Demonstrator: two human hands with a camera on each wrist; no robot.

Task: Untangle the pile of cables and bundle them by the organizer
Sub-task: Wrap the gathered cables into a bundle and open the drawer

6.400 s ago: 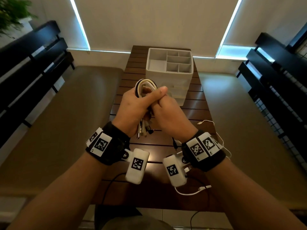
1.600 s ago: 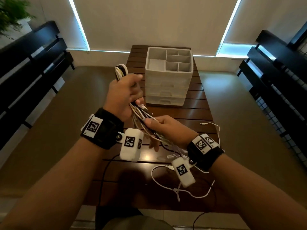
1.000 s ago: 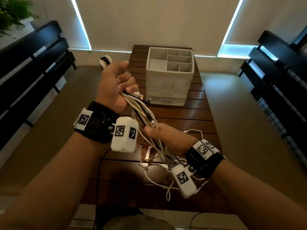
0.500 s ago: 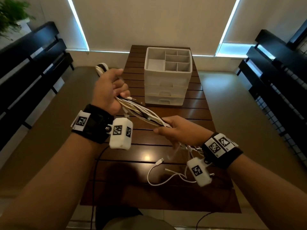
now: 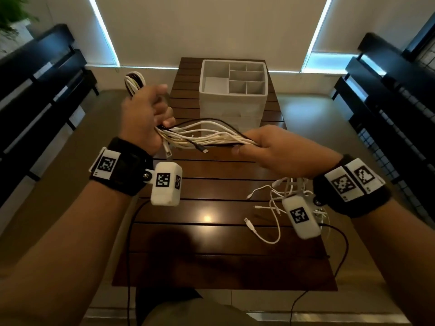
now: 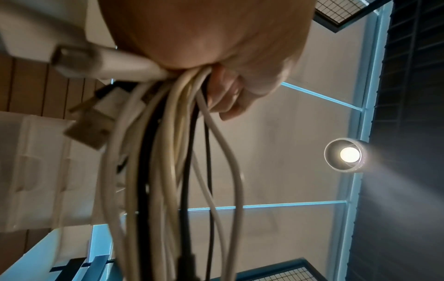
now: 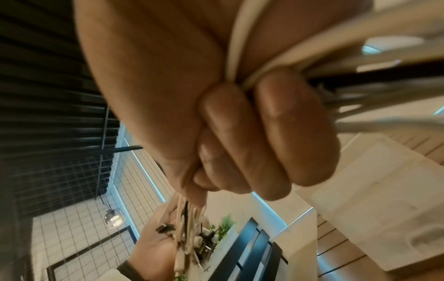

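Cables (image 5: pixel 207 137): a bundle of white, cream and black leads stretched nearly level between the two hands above the table, at about 12 o'clock from the person's lap. Half a second ago it sloped down from upper left to lower right; now it runs almost flat.
Left hand (image 5: pixel 143 118): fingers curled round one end of the bundle, at about 10 o'clock — looped ends (image 5: pixel 134 82) stick out past the knuckles, and plugs hang loose below the palm. It has dropped a little lower than before.
Right hand (image 5: pixel 277 151): fingers wrapped round the other end at about 2 o'clock; the right wrist view shows them closed tight over white and black strands. It has risen and moved outward to the right, so the span between the hands is longer than before.
Loose tails (image 5: pixel 270 208): white leads hang from under the right hand and trail on the table near 4 o'clock, more bunched beneath the wrist than half a second ago.
Organizer (image 5: pixel 233 90): white box with open compartments and drawers, standing on the far end of the table at 12 o'clock — apart from the bundle, unchanged.
Table (image 5: pixel 211 243): dark slatted wood.
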